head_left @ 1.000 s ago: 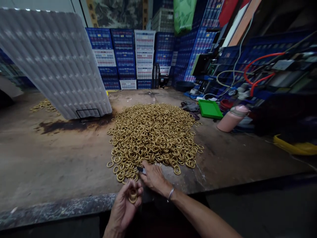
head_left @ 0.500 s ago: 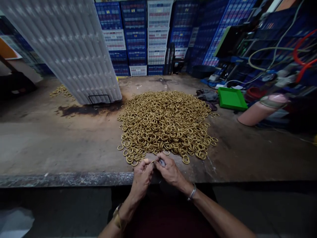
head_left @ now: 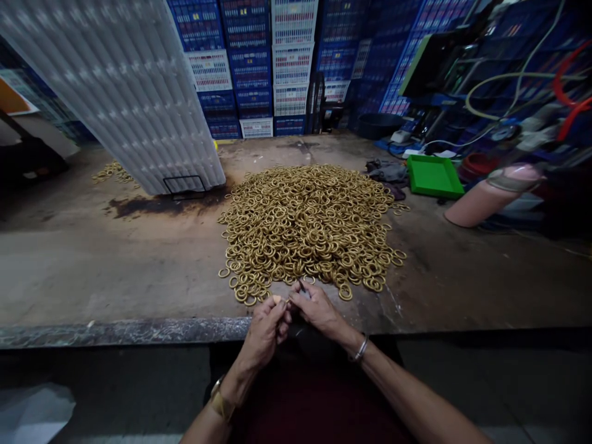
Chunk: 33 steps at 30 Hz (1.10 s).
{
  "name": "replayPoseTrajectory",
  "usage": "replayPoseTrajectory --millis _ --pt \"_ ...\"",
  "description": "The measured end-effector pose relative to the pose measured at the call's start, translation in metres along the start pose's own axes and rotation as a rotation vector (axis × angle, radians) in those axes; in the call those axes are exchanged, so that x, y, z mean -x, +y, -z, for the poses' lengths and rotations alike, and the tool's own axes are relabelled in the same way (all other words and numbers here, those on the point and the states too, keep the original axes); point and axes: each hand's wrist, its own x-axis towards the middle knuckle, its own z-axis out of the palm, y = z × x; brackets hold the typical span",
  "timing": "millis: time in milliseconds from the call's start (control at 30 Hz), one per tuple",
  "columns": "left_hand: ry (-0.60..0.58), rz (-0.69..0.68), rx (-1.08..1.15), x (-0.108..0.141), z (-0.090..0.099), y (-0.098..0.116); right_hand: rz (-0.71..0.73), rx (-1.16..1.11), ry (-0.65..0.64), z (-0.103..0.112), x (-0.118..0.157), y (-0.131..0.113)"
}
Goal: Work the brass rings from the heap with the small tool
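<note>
A left hand pinches a ring near the front edge of the counter, just beside the right hand, closed on a dark-tipped tool; a pile of rings lies beyond.

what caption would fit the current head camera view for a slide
Left hand and right hand close together near the table edge, before a heap of gold-coloured rings, stacked crates behind.

Runs open across near-left tabletop; gets blocked straight ahead by ring heap, far left by ribbed translucent panels, far right by green tray, pink bottle.
</note>
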Motion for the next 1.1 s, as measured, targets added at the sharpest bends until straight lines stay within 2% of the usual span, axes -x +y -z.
replayPoseTrajectory --millis 100,167,267,367,433,733,833,933,1033,1100 --pt "0.003 0.005 0.028 0.003 -0.002 0.001 -0.066 -0.054 -0.019 0.0 -0.001 0.001" --pt "0.008 0.006 0.046 0.005 -0.003 0.001 -0.041 0.006 0.01 0.002 -0.001 0.003" --pt "0.045 0.003 0.066 0.006 -0.003 0.001 0.106 0.212 0.054 0.005 0.002 0.005" --pt "0.085 -0.017 0.044 0.005 -0.003 -0.002 0.269 0.432 -0.014 0.007 0.009 0.006" --pt "0.083 -0.053 0.014 0.004 -0.002 -0.004 0.328 0.528 -0.07 0.008 0.015 0.005" --pt "0.073 -0.142 -0.128 0.009 -0.002 -0.004 0.31 0.686 -0.164 0.01 0.016 0.002" --pt "0.015 -0.12 -0.041 0.018 -0.008 0.004 0.3 0.823 -0.113 0.012 0.011 0.006" --pt "-0.034 -0.082 0.113 0.02 -0.011 0.011 0.26 0.944 0.018 0.018 0.006 0.01" --pt "-0.03 -0.057 0.193 0.014 -0.006 0.009 0.22 1.024 0.17 0.028 0.003 0.011" --pt "-0.017 -0.046 0.216 0.009 -0.001 0.005 0.165 1.078 0.216 0.033 0.002 0.012"
